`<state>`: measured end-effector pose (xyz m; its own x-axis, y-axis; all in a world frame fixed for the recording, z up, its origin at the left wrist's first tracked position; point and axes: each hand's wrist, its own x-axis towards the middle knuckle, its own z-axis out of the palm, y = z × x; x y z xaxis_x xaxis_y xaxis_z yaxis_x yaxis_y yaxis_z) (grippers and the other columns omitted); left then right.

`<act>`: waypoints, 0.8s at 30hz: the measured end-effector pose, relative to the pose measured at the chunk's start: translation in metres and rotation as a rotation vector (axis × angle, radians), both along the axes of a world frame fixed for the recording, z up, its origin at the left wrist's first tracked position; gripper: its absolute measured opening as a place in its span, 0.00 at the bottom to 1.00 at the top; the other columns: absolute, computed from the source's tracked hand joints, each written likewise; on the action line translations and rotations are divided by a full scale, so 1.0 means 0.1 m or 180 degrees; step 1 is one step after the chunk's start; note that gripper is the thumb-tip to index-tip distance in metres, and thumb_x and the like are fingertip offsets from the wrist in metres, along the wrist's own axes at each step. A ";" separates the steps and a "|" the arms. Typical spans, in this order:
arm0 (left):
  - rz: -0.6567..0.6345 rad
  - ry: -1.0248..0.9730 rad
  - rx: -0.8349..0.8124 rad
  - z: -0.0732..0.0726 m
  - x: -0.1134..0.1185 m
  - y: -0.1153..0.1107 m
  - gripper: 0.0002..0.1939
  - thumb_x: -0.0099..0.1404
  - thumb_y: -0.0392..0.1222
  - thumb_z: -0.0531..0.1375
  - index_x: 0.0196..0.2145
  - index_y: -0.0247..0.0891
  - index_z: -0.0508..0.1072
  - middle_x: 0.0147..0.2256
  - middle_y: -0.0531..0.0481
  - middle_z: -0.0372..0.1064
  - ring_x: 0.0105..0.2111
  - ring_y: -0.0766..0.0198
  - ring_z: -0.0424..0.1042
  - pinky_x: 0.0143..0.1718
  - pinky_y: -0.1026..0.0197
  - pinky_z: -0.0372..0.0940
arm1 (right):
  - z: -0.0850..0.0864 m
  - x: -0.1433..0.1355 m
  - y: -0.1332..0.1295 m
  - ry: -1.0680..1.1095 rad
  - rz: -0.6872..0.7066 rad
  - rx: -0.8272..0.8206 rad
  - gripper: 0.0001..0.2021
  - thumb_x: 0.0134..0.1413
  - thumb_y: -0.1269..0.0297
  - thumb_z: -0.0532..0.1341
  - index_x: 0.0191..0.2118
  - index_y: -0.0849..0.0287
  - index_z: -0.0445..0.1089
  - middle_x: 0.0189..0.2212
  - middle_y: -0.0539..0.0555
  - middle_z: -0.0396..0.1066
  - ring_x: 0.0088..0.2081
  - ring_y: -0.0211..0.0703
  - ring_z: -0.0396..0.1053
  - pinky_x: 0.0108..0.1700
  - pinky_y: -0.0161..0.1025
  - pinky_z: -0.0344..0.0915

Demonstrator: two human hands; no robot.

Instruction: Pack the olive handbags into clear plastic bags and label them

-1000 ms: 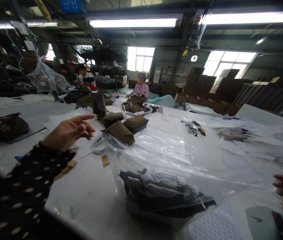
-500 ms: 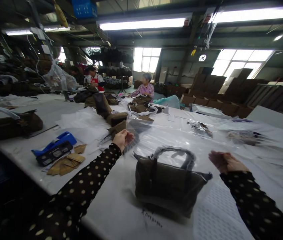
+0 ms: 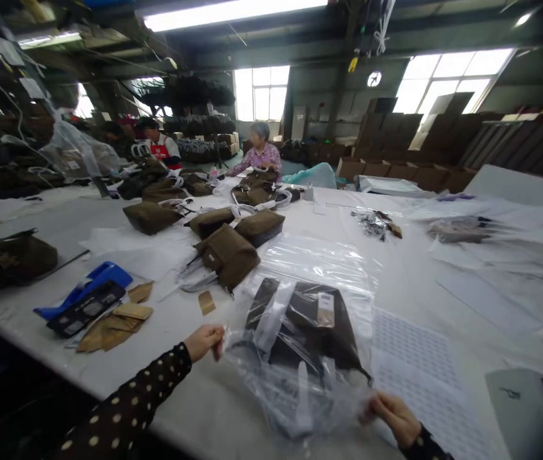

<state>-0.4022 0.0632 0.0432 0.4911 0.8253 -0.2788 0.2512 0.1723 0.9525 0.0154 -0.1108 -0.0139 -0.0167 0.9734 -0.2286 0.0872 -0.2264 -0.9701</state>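
A dark olive handbag [image 3: 310, 319] lies on the white table inside a clear plastic bag [image 3: 319, 255], with a small tag [image 3: 326, 310] on it. My left hand [image 3: 206, 342] pinches the plastic at its near left edge. On the near right, my right hand [image 3: 391, 412] grips the other side of the plastic, its fingers closed and slightly blurred. The handbag's handles point towards me under the crumpled film.
Several olive bags [image 3: 228, 255] lie beyond on the table [image 3: 420, 281]. A blue tape dispenser [image 3: 101, 281] and brown paper pieces [image 3: 121, 326] sit left. A printed sheet [image 3: 420, 358] lies right. Two people sit across the table.
The handbag, upright before, now lies flat with its handles towards me. Both hands have come down nearer to me, holding the plastic. The camera view has shifted.
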 end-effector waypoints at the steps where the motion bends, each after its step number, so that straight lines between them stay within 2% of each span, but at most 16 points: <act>1: -0.0093 0.0169 -0.0039 -0.11 -0.03 -0.08 0.29 0.49 0.69 0.53 0.19 0.38 0.59 0.12 0.54 0.62 0.12 0.67 0.61 0.16 0.65 0.57 | -0.09 -0.06 -0.08 -0.0069 0.0078 -0.0051 0.27 0.48 0.38 0.52 0.22 0.61 0.68 0.20 0.56 0.71 0.25 0.44 0.68 0.30 0.40 0.63; 3: -0.0278 0.0448 -0.0052 -0.19 -0.11 -0.22 0.28 0.51 0.68 0.52 0.19 0.37 0.61 0.13 0.53 0.63 0.14 0.66 0.63 0.19 0.64 0.59 | -0.17 -0.15 -0.22 -0.0176 0.0198 -0.0069 0.28 0.51 0.39 0.50 0.21 0.61 0.68 0.20 0.56 0.70 0.25 0.43 0.67 0.30 0.40 0.62; 5: -0.0504 0.0664 0.0002 -0.12 -0.21 -0.27 0.27 0.53 0.66 0.52 0.21 0.36 0.65 0.16 0.52 0.67 0.19 0.65 0.66 0.25 0.62 0.62 | -0.15 -0.19 -0.34 -0.0170 0.0296 0.0061 0.26 0.53 0.43 0.49 0.22 0.61 0.69 0.22 0.57 0.71 0.26 0.44 0.68 0.32 0.41 0.63; 8: -0.0569 0.0994 0.0506 0.23 -0.24 -0.21 0.23 0.55 0.62 0.54 0.29 0.37 0.71 0.27 0.49 0.73 0.31 0.60 0.71 0.37 0.60 0.64 | -0.06 -0.11 -0.53 0.0221 0.0198 0.0321 0.22 0.50 0.45 0.54 0.32 0.60 0.73 0.29 0.59 0.73 0.33 0.49 0.71 0.39 0.45 0.65; 10: -0.0435 0.1051 0.0934 0.53 -0.04 -0.15 0.21 0.57 0.60 0.53 0.34 0.39 0.72 0.33 0.48 0.74 0.36 0.58 0.71 0.41 0.60 0.64 | -0.04 0.06 -0.68 0.0578 -0.0241 0.0398 0.24 0.46 0.43 0.57 0.39 0.59 0.71 0.34 0.60 0.74 0.37 0.52 0.71 0.43 0.49 0.65; 12: -0.0442 0.0892 0.1122 0.80 0.37 -0.16 0.19 0.59 0.57 0.54 0.36 0.39 0.72 0.33 0.48 0.74 0.36 0.59 0.72 0.40 0.60 0.65 | -0.07 0.29 -0.85 0.0443 -0.1111 0.0361 0.25 0.43 0.42 0.59 0.39 0.58 0.70 0.33 0.61 0.74 0.38 0.53 0.71 0.43 0.51 0.66; 13: -0.0566 0.0782 0.1128 0.91 0.65 -0.22 0.17 0.59 0.55 0.54 0.35 0.39 0.72 0.32 0.49 0.74 0.35 0.59 0.72 0.38 0.61 0.66 | -0.09 0.40 -0.93 0.0094 -0.1606 0.0296 0.23 0.43 0.43 0.60 0.37 0.58 0.70 0.33 0.60 0.74 0.38 0.53 0.71 0.44 0.51 0.66; 15: -0.0955 0.0510 0.1010 1.00 1.33 -0.39 0.15 0.60 0.51 0.55 0.34 0.38 0.72 0.30 0.49 0.73 0.32 0.62 0.71 0.34 0.64 0.66 | -0.14 0.60 -1.08 -0.0929 -0.2457 0.0068 0.20 0.43 0.46 0.60 0.36 0.57 0.70 0.34 0.59 0.73 0.38 0.53 0.71 0.46 0.52 0.65; 16: -0.1157 0.0354 0.0930 0.99 1.69 -0.48 0.14 0.60 0.50 0.55 0.34 0.37 0.72 0.30 0.49 0.73 0.31 0.62 0.71 0.33 0.64 0.66 | -0.16 0.67 -1.13 -0.1433 -0.2678 0.0003 0.19 0.43 0.46 0.60 0.37 0.56 0.70 0.36 0.58 0.73 0.40 0.53 0.70 0.47 0.52 0.64; 18: -0.1445 0.0070 0.0805 0.83 2.41 -0.62 0.15 0.60 0.49 0.56 0.37 0.35 0.71 0.33 0.47 0.73 0.33 0.62 0.72 0.34 0.64 0.66 | -0.22 0.76 -1.20 -0.2245 -0.2810 0.0163 0.19 0.46 0.48 0.58 0.39 0.55 0.70 0.41 0.57 0.71 0.43 0.52 0.68 0.48 0.51 0.63; 20: -0.1643 0.0232 0.0924 0.58 3.04 -0.65 0.15 0.61 0.46 0.54 0.40 0.34 0.70 0.37 0.46 0.73 0.36 0.63 0.72 0.37 0.65 0.66 | -0.31 0.81 -1.21 -0.2829 -0.2768 0.0554 0.18 0.50 0.50 0.55 0.41 0.57 0.69 0.44 0.58 0.69 0.46 0.51 0.66 0.50 0.50 0.62; 22: -0.1754 0.0646 0.1169 0.31 3.57 -0.59 0.14 0.62 0.44 0.53 0.42 0.34 0.69 0.39 0.47 0.73 0.38 0.64 0.71 0.40 0.64 0.66 | -0.44 0.83 -1.20 -0.3285 -0.2673 0.0781 0.19 0.53 0.52 0.53 0.42 0.60 0.69 0.46 0.60 0.68 0.48 0.52 0.65 0.50 0.50 0.62; 24: -0.1854 0.0962 0.1329 0.09 3.99 -0.48 0.15 0.61 0.44 0.54 0.43 0.35 0.70 0.40 0.46 0.72 0.40 0.63 0.71 0.44 0.62 0.64 | -0.58 0.83 -1.20 -0.3587 -0.2549 0.0804 0.19 0.54 0.54 0.51 0.42 0.63 0.69 0.45 0.62 0.68 0.48 0.53 0.64 0.50 0.53 0.61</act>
<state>-0.0035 0.0153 0.0526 0.8300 0.5236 -0.1924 0.4502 -0.4251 0.7852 0.0985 -0.2310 -0.0715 0.6271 0.6478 0.4326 0.7670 -0.4166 -0.4880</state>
